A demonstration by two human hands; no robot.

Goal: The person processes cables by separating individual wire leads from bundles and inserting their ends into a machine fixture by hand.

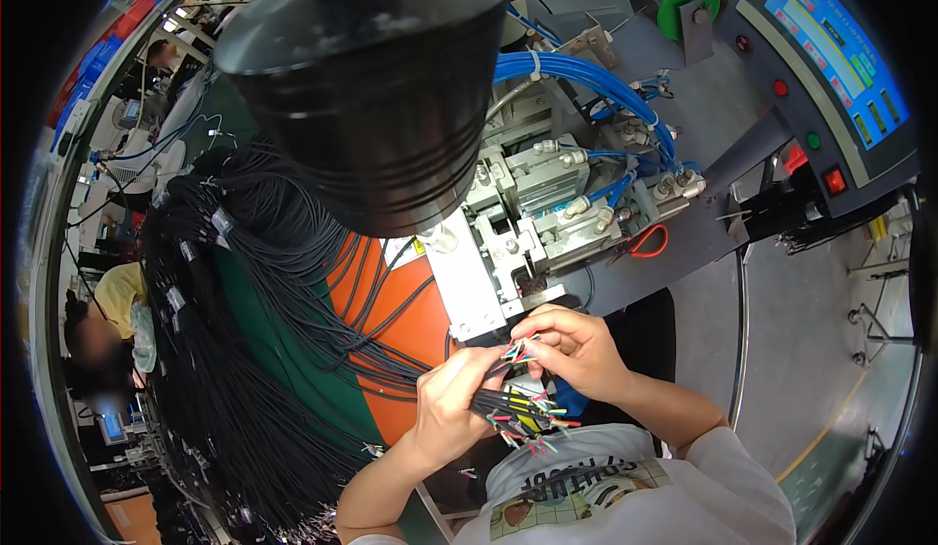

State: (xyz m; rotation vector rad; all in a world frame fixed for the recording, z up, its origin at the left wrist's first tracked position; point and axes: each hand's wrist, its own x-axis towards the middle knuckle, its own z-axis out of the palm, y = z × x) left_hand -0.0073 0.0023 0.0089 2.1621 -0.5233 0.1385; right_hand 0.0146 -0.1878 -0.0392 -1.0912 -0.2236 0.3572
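Note:
My left hand (pixel 454 398) is closed around a black cable near its end, beside the machine's front edge. Thin coloured wires (pixel 518 352) fan out of that cable end, and my right hand (pixel 576 354) pinches them between thumb and fingers. Just below my hands is a bundle of black cable ends (pixel 508 405) with red, green, white and yellow wires sticking out. More black cables (pixel 391 359) run left from my left hand across an orange sheet (pixel 381 301). The metal machine (pixel 518 242) stands right in front of my hands.
A large black lamp hood (pixel 362 105) hangs over the machine's left side. A big heap of black cables (pixel 225 349) lies on the left. Red-handled scissors (pixel 649 242) rest right of the machine, below a control screen (pixel 831 56). Other people (pixel 98 340) are at the far left.

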